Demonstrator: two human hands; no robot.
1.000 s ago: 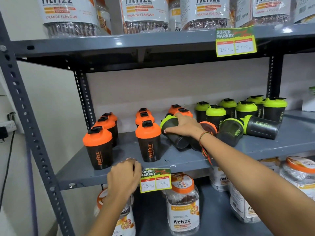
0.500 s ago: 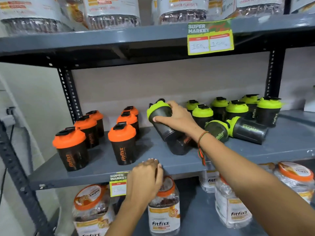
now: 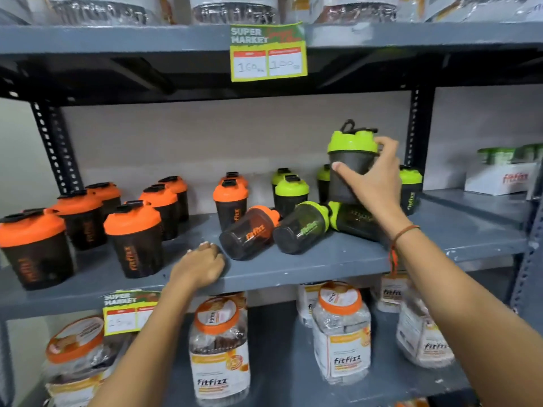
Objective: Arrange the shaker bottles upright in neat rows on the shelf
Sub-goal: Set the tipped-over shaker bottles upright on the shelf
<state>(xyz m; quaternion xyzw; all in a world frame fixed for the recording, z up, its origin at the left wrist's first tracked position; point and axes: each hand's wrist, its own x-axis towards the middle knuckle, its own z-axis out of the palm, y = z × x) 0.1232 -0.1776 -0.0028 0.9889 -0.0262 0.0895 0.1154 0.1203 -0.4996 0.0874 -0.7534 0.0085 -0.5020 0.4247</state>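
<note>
My right hand (image 3: 373,180) grips a green-lidded shaker bottle (image 3: 351,160), held upright in the air above the grey shelf (image 3: 323,259). Below it, three bottles lie on their sides: an orange-lidded one (image 3: 249,232), a green-lidded one (image 3: 302,227) and another green-lidded one (image 3: 349,220) partly hidden behind my wrist. Several orange-lidded bottles (image 3: 136,236) stand upright in rows on the left. More green-lidded bottles (image 3: 291,190) stand upright at the back right. My left hand (image 3: 201,264) rests curled on the shelf's front edge with nothing in it.
The shelf above (image 3: 147,39) carries wrapped jars and a yellow price tag (image 3: 268,52). Fitfizz jars (image 3: 220,348) fill the shelf below, with a second price tag (image 3: 126,311) on the edge. A black upright post (image 3: 417,124) stands right behind the lifted bottle. A white box (image 3: 499,177) sits further right.
My right hand has lifted the green-lidded bottle off the pile, turned it upright and carried it to the right. My left hand has slid right along the shelf edge.
</note>
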